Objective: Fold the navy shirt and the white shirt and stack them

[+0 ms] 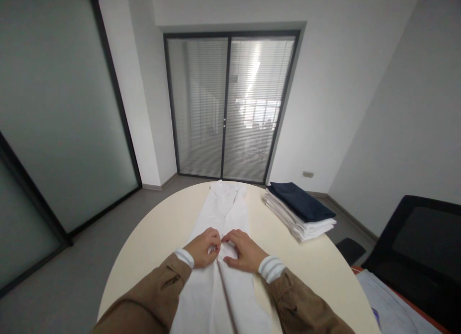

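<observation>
A white shirt [231, 286] lies lengthwise on the round table, its collar end at the far edge and a front opening running down the middle. My left hand [204, 248] is closed, fingers pinched on the cloth at that opening. Facing it from the right is my right hand [247, 251], with fingers curved and the thumb held apart from them. Its fingertips touch the shirt beside the left fingertips. Any button between the hands is too small or hidden to make out.
The cream round table [154, 233] carries a stack of folded white cloths [288, 219] with a dark navy folded cloth [300, 201] on top, at the right. A black mesh chair [421, 247] stands right of it, with light fabric [389, 305] nearby. Glass doors [226, 108] are behind.
</observation>
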Demonstrator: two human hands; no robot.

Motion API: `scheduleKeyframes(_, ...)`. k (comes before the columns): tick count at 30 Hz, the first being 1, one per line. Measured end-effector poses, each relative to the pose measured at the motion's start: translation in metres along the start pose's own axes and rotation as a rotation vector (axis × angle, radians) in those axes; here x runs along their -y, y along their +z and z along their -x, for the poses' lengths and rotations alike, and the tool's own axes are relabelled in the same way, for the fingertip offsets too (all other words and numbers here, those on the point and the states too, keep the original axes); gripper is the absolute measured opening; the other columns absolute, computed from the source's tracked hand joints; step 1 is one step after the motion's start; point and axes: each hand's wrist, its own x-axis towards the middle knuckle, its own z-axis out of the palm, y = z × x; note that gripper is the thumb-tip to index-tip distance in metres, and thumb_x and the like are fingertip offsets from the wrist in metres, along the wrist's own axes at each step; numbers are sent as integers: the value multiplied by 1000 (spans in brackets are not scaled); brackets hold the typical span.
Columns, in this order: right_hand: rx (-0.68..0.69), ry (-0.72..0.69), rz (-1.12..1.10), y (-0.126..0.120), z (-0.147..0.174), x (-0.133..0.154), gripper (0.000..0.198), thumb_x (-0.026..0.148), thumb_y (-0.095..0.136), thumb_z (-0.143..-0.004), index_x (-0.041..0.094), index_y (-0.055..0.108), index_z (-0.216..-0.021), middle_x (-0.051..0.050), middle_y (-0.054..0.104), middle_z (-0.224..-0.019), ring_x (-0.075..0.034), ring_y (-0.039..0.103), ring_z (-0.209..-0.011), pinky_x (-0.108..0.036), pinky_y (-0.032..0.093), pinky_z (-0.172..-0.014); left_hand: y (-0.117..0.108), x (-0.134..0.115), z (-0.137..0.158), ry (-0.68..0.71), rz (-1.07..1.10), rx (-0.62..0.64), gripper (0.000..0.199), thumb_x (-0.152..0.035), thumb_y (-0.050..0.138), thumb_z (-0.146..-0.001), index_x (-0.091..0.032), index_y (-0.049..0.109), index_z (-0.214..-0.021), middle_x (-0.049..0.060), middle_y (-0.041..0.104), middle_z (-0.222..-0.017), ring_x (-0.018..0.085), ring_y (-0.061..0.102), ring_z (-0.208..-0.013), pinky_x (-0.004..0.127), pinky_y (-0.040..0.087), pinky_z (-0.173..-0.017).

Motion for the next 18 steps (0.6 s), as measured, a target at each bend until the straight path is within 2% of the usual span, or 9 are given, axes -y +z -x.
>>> scheduleKeyframes(4, 40, 27, 70, 5, 1, 7, 59, 47, 78, -59, 20, 55, -107, -7, 59, -108, -26, 51, -104, -50, 30, -104, 1, -1, 1, -7, 50, -11, 23, -2, 49, -62, -21, 51, -75, 3, 56, -92, 19, 52, -96, 33, 43, -90)
scheduleKeyframes(8, 74, 77, 136, 12, 5, 18, 81, 62, 77, -55, 18, 51, -118, -13, 55, -123, -32, 47, -117, -61, 15, -111, 1, -2, 2, -14, 78, -24, 33, -7, 53, -62, -22, 48, -90, 3, 54, -100, 20, 51, -99, 34, 43, -94)
scheduleKeyframes(12, 114, 138, 194, 20, 12, 31, 97, 74, 69, -57, 13, 47, -130, -21, 44, -139, -42, 31, -134, -67, 6, -110, 4, 2, 3, -45, 37, -17, 42, -10, 56, -62, -23, 46, -101, 6, 52, -117, 23, 48, -111, 38, 40, -101)
scheduleKeyframes(15, 151, 159, 222, 24, 18, 40, 101, 77, 62, -63, 11, 43, -137, -24, 37, -146, -46, 21, -138, -69, 6, -109, 8, 7, 4, -10, 29, 2, 42, -10, 56, -64, -23, 50, -104, 7, 53, -124, 24, 46, -119, 40, 37, -105)
scheduleKeyframes(18, 124, 150, 250, 17, 20, 51, 94, 73, 65, -63, 12, 49, -132, -24, 45, -139, -43, 35, -130, -63, 18, -108, 10, 9, 5, 20, 22, -2, 37, -9, 56, -66, -23, 56, -100, 6, 54, -127, 23, 45, -123, 39, 35, -108)
